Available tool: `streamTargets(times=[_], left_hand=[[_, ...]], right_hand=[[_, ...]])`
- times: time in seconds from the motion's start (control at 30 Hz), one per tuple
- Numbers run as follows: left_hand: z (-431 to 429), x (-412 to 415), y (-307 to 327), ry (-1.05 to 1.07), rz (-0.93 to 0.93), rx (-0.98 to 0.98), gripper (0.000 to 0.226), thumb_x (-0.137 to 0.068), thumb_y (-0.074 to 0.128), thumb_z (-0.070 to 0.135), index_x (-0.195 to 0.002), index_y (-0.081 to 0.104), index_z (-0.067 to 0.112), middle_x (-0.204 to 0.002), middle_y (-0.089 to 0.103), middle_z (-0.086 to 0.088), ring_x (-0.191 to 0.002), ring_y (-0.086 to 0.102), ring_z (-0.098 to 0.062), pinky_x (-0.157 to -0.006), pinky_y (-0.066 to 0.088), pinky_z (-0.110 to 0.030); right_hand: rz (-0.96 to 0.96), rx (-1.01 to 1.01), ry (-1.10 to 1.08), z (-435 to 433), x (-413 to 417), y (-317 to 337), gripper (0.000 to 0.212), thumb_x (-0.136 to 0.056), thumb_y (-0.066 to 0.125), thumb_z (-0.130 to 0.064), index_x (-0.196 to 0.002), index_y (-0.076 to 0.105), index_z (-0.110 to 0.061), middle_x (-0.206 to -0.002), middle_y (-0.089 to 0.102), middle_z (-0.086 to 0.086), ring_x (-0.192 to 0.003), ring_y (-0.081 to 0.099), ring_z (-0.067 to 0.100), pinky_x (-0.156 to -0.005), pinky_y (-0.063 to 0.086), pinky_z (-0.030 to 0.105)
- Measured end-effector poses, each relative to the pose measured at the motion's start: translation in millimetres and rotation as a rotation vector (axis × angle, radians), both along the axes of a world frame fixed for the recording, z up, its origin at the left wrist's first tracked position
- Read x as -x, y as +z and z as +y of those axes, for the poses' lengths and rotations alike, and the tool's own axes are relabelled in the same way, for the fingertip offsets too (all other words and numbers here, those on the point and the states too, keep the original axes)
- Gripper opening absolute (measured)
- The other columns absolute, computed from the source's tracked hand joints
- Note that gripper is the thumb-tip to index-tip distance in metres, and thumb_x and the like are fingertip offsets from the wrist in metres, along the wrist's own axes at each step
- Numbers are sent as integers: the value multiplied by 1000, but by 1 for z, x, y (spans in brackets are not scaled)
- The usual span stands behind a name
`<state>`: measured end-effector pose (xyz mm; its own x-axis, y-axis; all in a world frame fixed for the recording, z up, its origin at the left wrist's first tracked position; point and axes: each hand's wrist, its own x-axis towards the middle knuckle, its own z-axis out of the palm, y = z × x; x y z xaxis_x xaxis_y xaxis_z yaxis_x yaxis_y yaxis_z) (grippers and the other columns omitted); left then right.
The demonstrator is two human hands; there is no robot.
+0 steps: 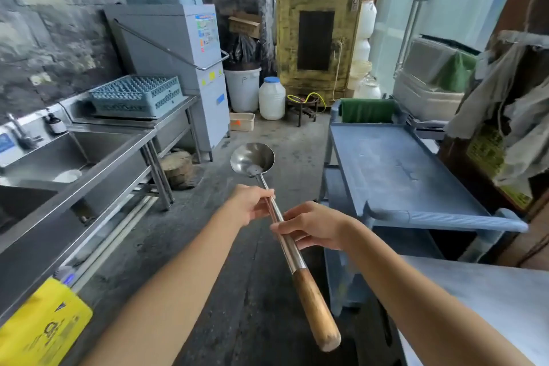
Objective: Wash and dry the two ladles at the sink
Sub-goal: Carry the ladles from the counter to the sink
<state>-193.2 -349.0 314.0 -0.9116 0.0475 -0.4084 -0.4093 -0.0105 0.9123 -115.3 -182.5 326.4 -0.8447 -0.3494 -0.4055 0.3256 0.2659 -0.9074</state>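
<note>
The ladle (294, 258) is at the centre of the view, held in the air over the dark floor and well apart from the sink (101, 142). Its steel bowl points to 11 o'clock and faces up, and its wooden grip points to 5 o'clock. A small dull patch sits low in the bowl. Only 1 bowl shows. A reddish strip runs beside the shaft between the hands, and I cannot tell whether that is a 2nd ladle.

The left hand (252, 203) comes in from 7 o'clock. Its fingers are curled round the steel shaft just below the bowl. The right hand (312, 224) comes in from 4 o'clock and grasps the shaft lower down, fingertips wrapped over it above the wooden grip. The grip itself is bare.

The sink lies at 9 o'clock, with a tap (20, 131) and a dark bottle (56, 123) on its back ledge and a white dish (68, 176) in the basin. At 10 o'clock a blue rack (135, 95) sits on a steel table next to a dishwasher (184, 62). At 12 o'clock stand a white bucket (242, 89), a jug (271, 98) with a blue lid and a yellowed cabinet (318, 33). A blue cart (395, 169) stands at 3 o'clock, with a green cloth (367, 110) draped over its far end. A yellow tag (44, 327) fills the corner at 7 o'clock.
</note>
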Motion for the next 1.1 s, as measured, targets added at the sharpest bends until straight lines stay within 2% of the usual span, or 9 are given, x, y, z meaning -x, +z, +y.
streamTargets(times=[0.1,0.23,0.37,0.5,0.63,0.73,0.9,1.0,1.1], left_hand=[[-84,2,6,103,14,-11,12,-89,68,1,-79,64,5,-73,67,-9,-51,64,-14,-45,56,-26],[-196,-3,12,225,17,-28,14,-90,67,1,-78,64,6,-64,68,-5,-47,65,-11,-43,55,-26],[-309,-15,18,352,31,-30,11,-88,69,1,-79,65,5,-64,68,-6,-45,66,-12,-41,54,-26],[-418,-38,18,485,34,-17,8,-87,70,2,-81,67,5,-66,69,-8,-51,66,-15,-45,55,-28],[-514,-71,9,610,6,-15,8,-87,70,5,-82,65,7,-73,67,-9,-55,65,-16,-51,54,-30],[-573,-101,1,714,-10,-15,13,-88,70,5,-75,67,6,-57,70,-4,-43,65,-12,-44,53,-25],[-657,-151,-15,912,-29,-44,11,-86,71,3,-75,68,5,-53,69,-4,-41,64,-13,-39,51,-23],[-701,-180,-26,1000,-41,-72,8,-86,70,3,-79,67,6,-63,69,-5,-47,64,-15,-47,55,-26],[-749,-203,-37,1061,-73,-114,10,-91,66,6,-81,64,7,-75,65,-6,-62,62,-18,-62,55,-33]], right_hand=[[12,-7,95,-77,17,8,16,-91,76,-19,-98,74,-4,-83,69,4,-77,66,14,-71,57,24],[5,-19,209,-182,33,16,29,-91,76,-17,-111,72,3,-90,69,8,-76,67,14,-69,56,23],[19,-28,327,-289,41,22,24,-91,76,-16,-108,72,1,-92,71,9,-71,68,10,-63,55,18],[37,1,455,-397,37,24,7,-91,75,-13,-91,72,-7,-72,69,-2,-61,65,5,-57,53,16],[56,-1,583,-493,23,19,11,-90,77,-15,-83,69,-14,-64,61,-7,-59,58,4,-58,50,17],[52,-2,697,-555,9,15,16,-90,76,-16,-77,68,-17,-62,63,-9,-56,60,3,-58,51,17],[34,10,853,-651,-11,4,4,-90,77,-13,-90,73,-12,-86,66,6,-66,64,10,-60,53,20],[32,-17,962,-706,-21,-6,7,-91,77,-16,-92,73,-11,-89,68,7,-64,66,7,-57,54,17],[7,-13,1052,-765,-29,-18,11,-92,76,-17,-82,71,-15,-78,68,0,-62,65,5,-58,54,17]])
